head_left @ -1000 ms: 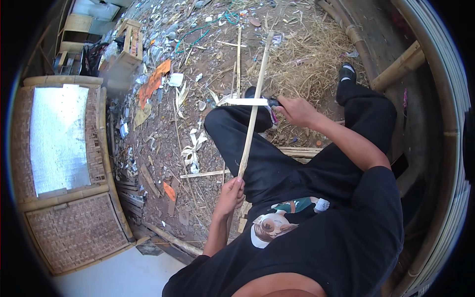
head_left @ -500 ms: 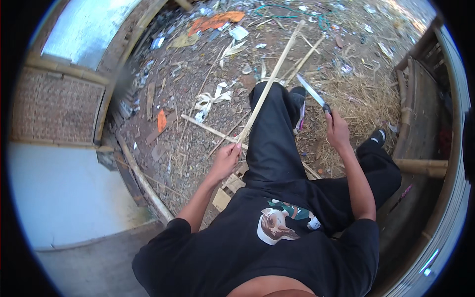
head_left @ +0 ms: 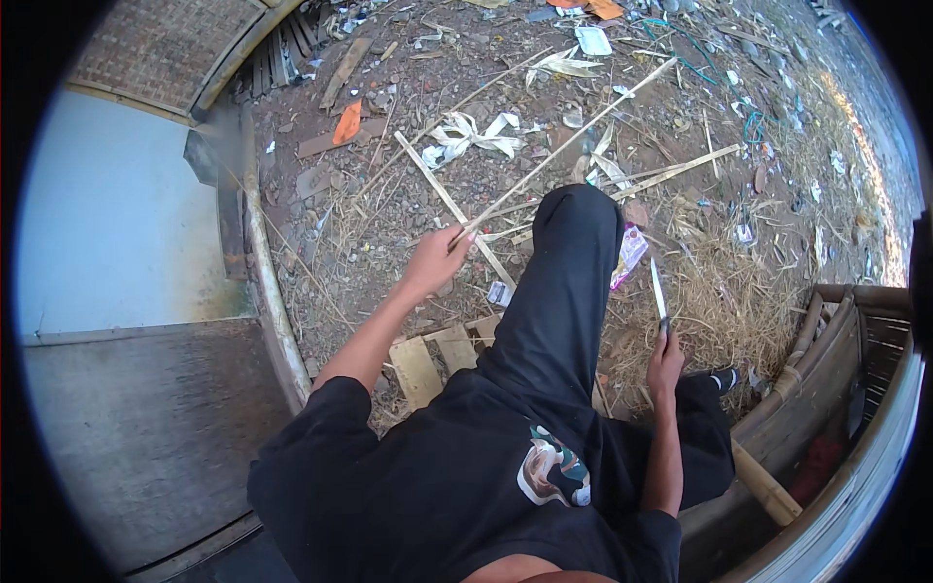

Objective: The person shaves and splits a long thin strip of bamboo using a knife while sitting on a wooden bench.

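Observation:
My left hand (head_left: 439, 258) is closed on the near end of a long, thin bamboo strip (head_left: 573, 138). The strip slants up and away to the right, its far end in the air over the littered ground. A knife (head_left: 659, 291) with a dark handle is gripped in my right hand (head_left: 666, 364), its bright blade pointing forward, apart from the strip. Between the two hands rises my bent knee (head_left: 575, 219) in black trousers. Other pale strips (head_left: 447, 199) lie crossed on the ground just beyond my left hand.
Dirt ground ahead holds white husk-like scraps (head_left: 476, 134), an orange piece (head_left: 347, 122), a pink packet (head_left: 630, 255) and dry straw (head_left: 748, 311). Pale flat boards (head_left: 418, 374) lie by my left side. A bamboo-framed wooden structure (head_left: 807, 389) stands close on the right, a white panel (head_left: 117, 214) on the left.
The view has turned and shifted. The strip has swung over to the right, at a lower slant. My right hand with the knife has drawn back nearer my body.

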`<control>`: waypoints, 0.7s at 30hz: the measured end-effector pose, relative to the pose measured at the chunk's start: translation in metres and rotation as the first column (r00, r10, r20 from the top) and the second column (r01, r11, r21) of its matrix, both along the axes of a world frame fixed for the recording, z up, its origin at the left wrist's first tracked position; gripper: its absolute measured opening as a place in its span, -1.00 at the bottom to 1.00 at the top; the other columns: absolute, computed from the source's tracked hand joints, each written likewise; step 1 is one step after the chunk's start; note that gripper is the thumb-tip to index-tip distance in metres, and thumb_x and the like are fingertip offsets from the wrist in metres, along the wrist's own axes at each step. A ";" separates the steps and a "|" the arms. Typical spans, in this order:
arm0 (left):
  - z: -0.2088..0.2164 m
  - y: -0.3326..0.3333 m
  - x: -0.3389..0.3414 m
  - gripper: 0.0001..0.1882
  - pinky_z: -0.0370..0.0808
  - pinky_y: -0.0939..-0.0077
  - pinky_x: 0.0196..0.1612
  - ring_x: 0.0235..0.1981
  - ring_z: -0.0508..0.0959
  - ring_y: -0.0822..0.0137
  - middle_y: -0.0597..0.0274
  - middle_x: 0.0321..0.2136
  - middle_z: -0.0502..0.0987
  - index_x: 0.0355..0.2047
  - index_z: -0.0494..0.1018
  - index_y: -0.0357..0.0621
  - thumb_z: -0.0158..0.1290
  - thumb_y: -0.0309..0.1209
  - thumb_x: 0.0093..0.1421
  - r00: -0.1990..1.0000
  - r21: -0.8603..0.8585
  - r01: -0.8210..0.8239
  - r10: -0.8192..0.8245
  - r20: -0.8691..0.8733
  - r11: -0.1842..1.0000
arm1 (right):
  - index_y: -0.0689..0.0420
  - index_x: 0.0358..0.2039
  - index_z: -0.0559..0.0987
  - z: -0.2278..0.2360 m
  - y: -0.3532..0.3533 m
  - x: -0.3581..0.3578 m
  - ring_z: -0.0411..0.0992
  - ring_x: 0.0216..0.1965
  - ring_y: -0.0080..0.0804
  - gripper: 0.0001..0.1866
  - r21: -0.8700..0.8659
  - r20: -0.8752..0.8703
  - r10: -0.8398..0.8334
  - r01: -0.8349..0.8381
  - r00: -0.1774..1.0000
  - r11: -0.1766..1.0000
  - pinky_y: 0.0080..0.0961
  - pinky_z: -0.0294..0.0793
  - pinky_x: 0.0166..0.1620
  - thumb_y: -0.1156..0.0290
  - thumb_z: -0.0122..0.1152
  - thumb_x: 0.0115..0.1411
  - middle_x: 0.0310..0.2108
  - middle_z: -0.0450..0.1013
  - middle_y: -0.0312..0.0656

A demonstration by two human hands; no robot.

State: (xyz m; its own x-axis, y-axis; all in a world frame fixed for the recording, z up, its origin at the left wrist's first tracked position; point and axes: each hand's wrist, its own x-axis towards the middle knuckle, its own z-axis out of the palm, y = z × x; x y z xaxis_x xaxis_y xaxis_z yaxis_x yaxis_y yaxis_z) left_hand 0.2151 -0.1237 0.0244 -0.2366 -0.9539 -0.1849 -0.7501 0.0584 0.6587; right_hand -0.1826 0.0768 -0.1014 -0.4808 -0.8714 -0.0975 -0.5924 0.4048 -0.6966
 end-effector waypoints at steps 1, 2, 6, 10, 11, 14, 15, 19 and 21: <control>-0.008 -0.011 0.000 -0.72 0.25 0.33 -0.58 -0.72 0.33 0.17 0.02 -0.71 0.37 -0.39 0.41 -0.29 -0.02 -0.26 0.23 1.000 -0.008 -0.010 0.010 0.026 1.000 | 0.25 -0.44 0.38 -0.003 0.002 -0.001 0.32 -0.64 0.01 -0.69 0.012 -0.008 0.008 -0.008 1.000 1.000 -0.19 0.21 -0.54 0.25 -0.11 0.31 -0.68 0.31 0.07; -0.011 -0.023 -0.003 -0.73 0.28 0.29 -0.56 -0.69 0.38 0.09 -0.03 -0.69 0.40 -0.40 0.42 -0.28 0.00 -0.27 0.21 0.999 0.004 -0.036 0.036 0.010 0.999 | 0.25 -0.44 0.38 -0.001 0.004 0.002 0.32 -0.63 0.03 -0.68 0.052 0.039 -0.015 0.013 0.999 0.999 -0.19 0.21 -0.54 0.25 -0.11 0.31 -0.68 0.32 0.07; -0.066 -0.074 0.006 -0.70 0.28 0.30 -0.56 -0.69 0.38 0.13 0.00 -0.71 0.39 -0.48 0.41 -0.27 0.06 -0.23 0.16 0.996 -0.037 -0.042 0.045 0.077 0.998 | 0.26 -0.44 0.38 -0.021 0.024 -0.005 0.32 -0.62 0.04 -0.68 0.167 0.014 -0.060 0.057 0.998 0.984 -0.20 0.22 -0.54 0.26 -0.12 0.31 -0.66 0.34 0.08; -0.136 -0.116 0.010 -0.67 0.36 0.21 -0.47 -0.57 0.47 -0.06 -0.07 -0.64 0.45 -0.46 0.43 -0.24 0.09 -0.17 0.12 0.991 -0.060 -0.035 0.042 0.124 0.998 | 0.29 -0.45 0.38 -0.018 0.035 -0.009 0.34 -0.62 -0.03 -0.67 0.288 0.038 -0.159 0.142 0.987 0.947 -0.23 0.23 -0.53 0.27 -0.10 0.31 -0.65 0.34 0.08; -0.151 -0.127 0.005 -0.67 0.36 0.21 -0.47 -0.57 0.47 -0.06 -0.07 -0.64 0.45 -0.46 0.43 -0.24 0.09 -0.17 0.12 0.993 -0.053 -0.031 0.037 0.115 0.998 | 0.29 -0.45 0.38 -0.016 0.035 -0.010 0.34 -0.62 -0.03 -0.67 0.293 0.028 -0.164 0.149 0.986 0.944 -0.23 0.23 -0.53 0.27 -0.10 0.31 -0.65 0.34 0.08; -0.193 -0.150 -0.003 -0.68 0.38 0.15 -0.43 -0.51 0.50 -0.09 -0.06 -0.61 0.47 -0.44 0.44 -0.22 0.08 -0.17 0.12 0.993 -0.059 0.043 -0.037 0.110 0.997 | 0.38 -0.41 0.40 -0.021 0.047 -0.012 0.24 -0.66 -0.08 -0.61 0.277 0.046 -0.231 0.210 0.972 0.938 -0.23 0.21 -0.53 0.24 -0.11 0.31 -0.67 0.29 0.10; -0.203 -0.159 -0.007 -0.68 0.38 0.15 -0.43 -0.51 0.50 -0.09 -0.06 -0.61 0.47 -0.44 0.44 -0.22 0.08 -0.17 0.12 0.993 -0.049 0.043 -0.037 0.108 0.998 | 0.38 -0.41 0.40 -0.024 0.053 -0.013 0.24 -0.66 -0.08 -0.61 0.286 0.041 -0.231 0.210 0.972 0.935 -0.23 0.21 -0.53 0.24 -0.11 0.31 -0.67 0.29 0.10; -0.241 -0.192 -0.018 -0.72 0.40 0.16 -0.41 -0.45 0.51 -0.07 -0.06 -0.53 0.51 -0.38 0.47 -0.18 0.06 -0.19 0.12 0.985 0.033 0.052 -0.057 0.163 0.998 | 0.40 -0.38 0.42 -0.019 0.052 -0.006 0.22 -0.67 -0.10 -0.60 0.415 -0.056 -0.173 0.181 0.983 0.892 -0.21 0.19 -0.54 0.24 -0.12 0.32 -0.67 0.29 0.11; -0.260 -0.205 -0.018 -0.68 0.42 0.15 -0.37 -0.43 0.51 -0.05 -0.03 -0.50 0.50 -0.36 0.48 -0.18 0.04 -0.15 0.13 0.984 0.021 0.145 -0.147 0.098 0.989 | 0.40 -0.38 0.43 -0.012 0.049 0.002 0.22 -0.67 -0.11 -0.60 0.474 -0.075 -0.148 0.166 0.986 0.865 -0.21 0.18 -0.54 0.24 -0.12 0.32 -0.67 0.29 0.12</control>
State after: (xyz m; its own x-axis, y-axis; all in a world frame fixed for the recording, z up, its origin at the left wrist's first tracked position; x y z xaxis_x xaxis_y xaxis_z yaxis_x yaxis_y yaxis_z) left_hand 0.1967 -0.3284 -0.2359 -0.3529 -0.9076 -0.2275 -0.7960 0.1635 0.5828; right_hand -0.1809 0.1254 -0.1137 -0.6186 -0.6352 -0.4625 -0.5131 0.7723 -0.3744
